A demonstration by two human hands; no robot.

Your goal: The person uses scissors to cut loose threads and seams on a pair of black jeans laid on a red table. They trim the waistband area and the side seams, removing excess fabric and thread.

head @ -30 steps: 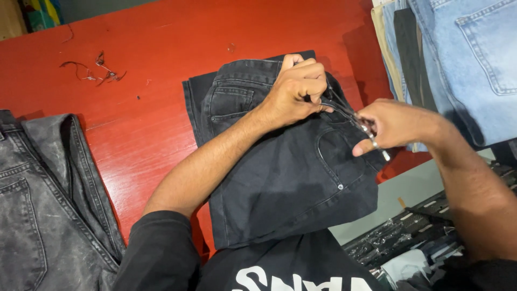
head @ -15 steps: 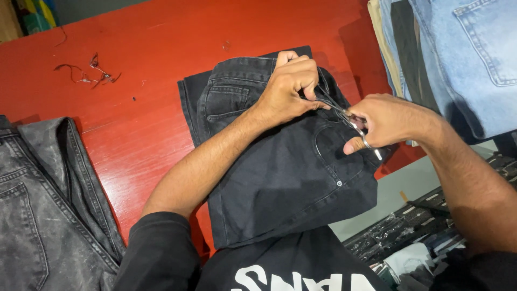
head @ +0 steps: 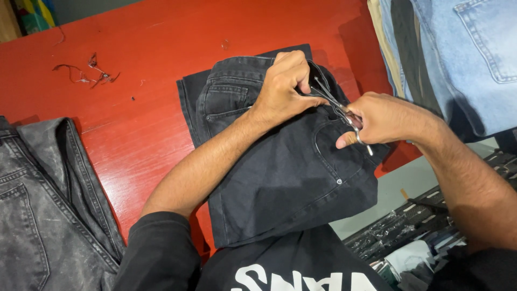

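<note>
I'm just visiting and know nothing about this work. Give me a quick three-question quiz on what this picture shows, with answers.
1. True or false: the left hand rests on black jeans.
2. What does the right hand hold? A) a hammer B) small metal scissors C) a brush
3. What colour is the table under the jeans?

Key
1. True; it grips the waistband.
2. B; the scissors point toward the left hand's fingers.
3. Red, with loose thread scraps lying at its far left.
</note>
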